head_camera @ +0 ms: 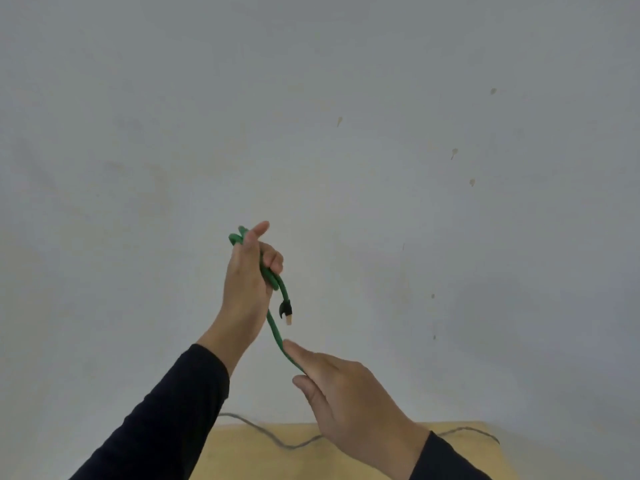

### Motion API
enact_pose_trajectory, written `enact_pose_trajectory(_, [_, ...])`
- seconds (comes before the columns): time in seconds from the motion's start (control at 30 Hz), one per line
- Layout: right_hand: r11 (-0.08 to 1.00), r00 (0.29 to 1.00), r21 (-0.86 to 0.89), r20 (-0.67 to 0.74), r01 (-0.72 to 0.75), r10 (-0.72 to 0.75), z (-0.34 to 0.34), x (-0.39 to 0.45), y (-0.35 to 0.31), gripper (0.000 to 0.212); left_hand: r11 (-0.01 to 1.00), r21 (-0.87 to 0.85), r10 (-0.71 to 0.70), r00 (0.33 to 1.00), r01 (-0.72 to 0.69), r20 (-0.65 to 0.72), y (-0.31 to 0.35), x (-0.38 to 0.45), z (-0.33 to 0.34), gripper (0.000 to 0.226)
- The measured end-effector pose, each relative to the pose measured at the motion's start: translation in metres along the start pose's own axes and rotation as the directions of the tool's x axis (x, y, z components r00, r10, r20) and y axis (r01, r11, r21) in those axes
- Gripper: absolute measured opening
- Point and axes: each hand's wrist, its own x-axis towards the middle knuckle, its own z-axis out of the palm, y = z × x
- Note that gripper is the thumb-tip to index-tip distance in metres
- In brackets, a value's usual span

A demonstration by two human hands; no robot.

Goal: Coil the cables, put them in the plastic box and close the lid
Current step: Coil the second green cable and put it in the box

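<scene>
The left hand [247, 282] has its grip shut tight on a small bundle of green cable [275, 327], held up high so the loops stay together. The black plug [286, 310] hangs just below it. The right hand [341, 382] pinches the loose part of the cable lower down, likely to feed the next loop. A grey cable [277, 441] lies on the wooden bench [249, 459]. No plastic box is in view.
</scene>
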Motion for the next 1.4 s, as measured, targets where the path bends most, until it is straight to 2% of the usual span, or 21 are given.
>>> enact_pose_trajectory(0.07, [0.997, 0.996, -0.013, -0.050, 0.074, -0.075, -0.017, 0.007, -0.003, 0.034, 0.972, 0.230, 0.017, 0.993, -0.044, 0.120, -0.016, -0.012, -0.007, 0.033])
enact_pose_trajectory(0.13, [0.996, 0.990, 0.050, -0.122, 0.080, -0.073, -0.040, 0.017, 0.002, 0.032, 0.929, 0.364, -0.070, 0.939, -0.061, 0.337, -0.026, -0.032, -0.012, 0.036])
enact_pose_trajectory(0.23, [0.983, 0.991, 0.179, -0.133, 0.032, -0.008, -0.070, 0.029, 0.017, 0.039, 0.945, 0.320, -0.244, 0.791, 0.064, 0.562, -0.028, -0.059, -0.007, 0.039])
enact_pose_trajectory(0.3, [0.950, 0.996, 0.311, -0.083, -0.017, 0.045, -0.077, 0.032, 0.023, 0.041, 0.946, 0.289, -0.303, 0.719, 0.147, 0.626, -0.024, -0.065, 0.001, 0.043])
enact_pose_trajectory(0.37, [0.928, 0.996, 0.371, -0.066, -0.030, 0.059, -0.076, 0.032, 0.024, 0.042, 0.953, 0.247, -0.298, 0.684, 0.176, 0.666, -0.022, -0.064, 0.005, 0.047])
enact_pose_trajectory(0.53, [0.943, 0.997, 0.328, -0.028, -0.060, 0.074, -0.073, 0.030, 0.025, 0.031, 0.948, 0.228, -0.317, 0.638, 0.221, 0.701, -0.016, -0.057, 0.000, 0.046])
enact_pose_trajectory(0.6, [0.955, 0.993, 0.283, -0.058, -0.084, 0.104, -0.071, 0.030, 0.026, 0.027, 0.943, 0.279, -0.327, 0.659, 0.182, 0.677, -0.013, -0.057, -0.001, 0.049])
enact_pose_trajectory(0.63, [0.946, 0.986, 0.305, -0.080, -0.113, 0.144, -0.071, 0.029, 0.027, 0.026, 0.939, 0.322, -0.309, 0.704, 0.121, 0.640, -0.012, -0.057, -0.001, 0.050])
enact_pose_trajectory(0.7, [0.922, 0.964, 0.345, -0.131, -0.176, 0.233, -0.071, 0.027, 0.030, 0.023, 0.901, 0.425, -0.178, 0.815, -0.090, 0.552, -0.014, -0.056, -0.001, 0.049])
enact_pose_trajectory(0.77, [0.915, 0.927, 0.331, -0.212, -0.229, 0.309, -0.068, 0.024, 0.033, 0.021, 0.834, 0.492, -0.016, 0.880, -0.250, 0.475, -0.017, -0.058, -0.001, 0.037])
enact_pose_trajectory(0.87, [0.876, 0.878, 0.391, -0.264, -0.281, 0.399, -0.059, 0.022, 0.031, 0.021, 0.805, 0.521, 0.104, 0.932, -0.284, 0.347, -0.022, -0.061, 0.002, 0.026])
enact_pose_trajectory(1.0, [0.857, 0.902, 0.396, -0.138, -0.329, 0.409, -0.056, 0.016, 0.027, 0.029, 0.783, 0.553, 0.145, 0.948, -0.285, 0.283, -0.022, -0.059, -0.002, 0.028])
enact_pose_trajectory(1.13, [0.951, 0.960, 0.189, -0.089, -0.245, 0.265, -0.069, 0.011, 0.033, 0.028, 0.805, 0.548, 0.073, 0.956, -0.225, 0.285, -0.020, -0.055, -0.013, 0.031])
enact_pose_trajectory(1.27, [0.982, 0.970, -0.040, -0.168, -0.183, 0.174, -0.071, 0.010, 0.045, 0.020, 0.820, 0.534, 0.009, 0.937, -0.207, 0.350, -0.022, -0.056, -0.017, 0.031])
enact_pose_trajectory(1.4, [0.981, 0.912, 0.079, -0.360, -0.180, 0.196, -0.063, 0.012, 0.047, 0.019, 0.880, 0.443, -0.010, 0.928, -0.168, 0.373, -0.027, -0.059, -0.015, 0.029])
